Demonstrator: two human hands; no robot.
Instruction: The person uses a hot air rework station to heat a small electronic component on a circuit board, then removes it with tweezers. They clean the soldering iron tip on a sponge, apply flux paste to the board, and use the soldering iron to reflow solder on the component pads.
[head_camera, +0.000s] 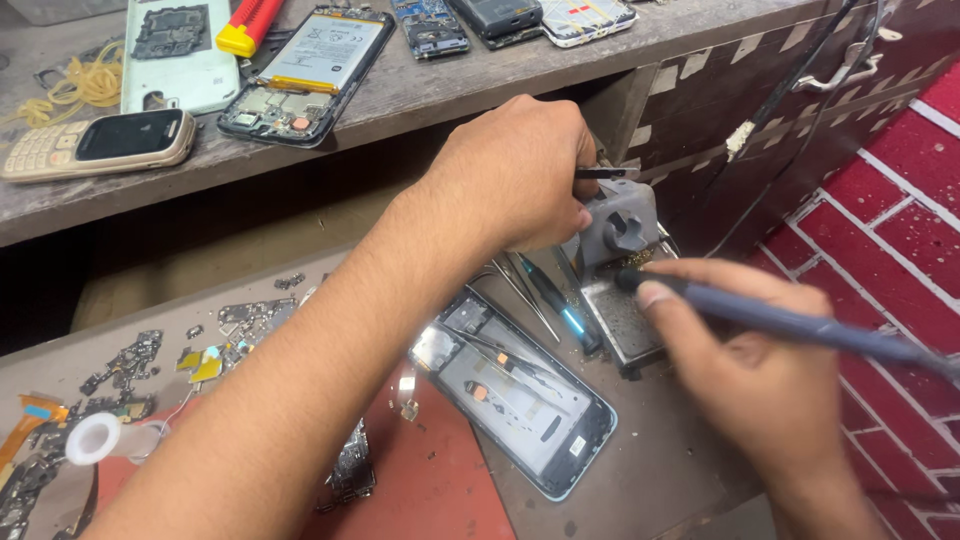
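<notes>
Working surface: grey-brown bench with a red mat; red brick floor to my right.
Opened phone frame: lying flat by my wrists, long axis diagonal.
Right hand: pinching a blue-grey soldering iron, tip pointing left into the grey stand.
Left hand: curled, fingers closed on the stand's top.
Far shelf: dismantled phones.

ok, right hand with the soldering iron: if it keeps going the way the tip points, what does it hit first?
The right hand points the soldering iron up-left at the grey stand, so probably that first, just under the left hand. The tip looks nearly on it already; depth is unclear.
</notes>
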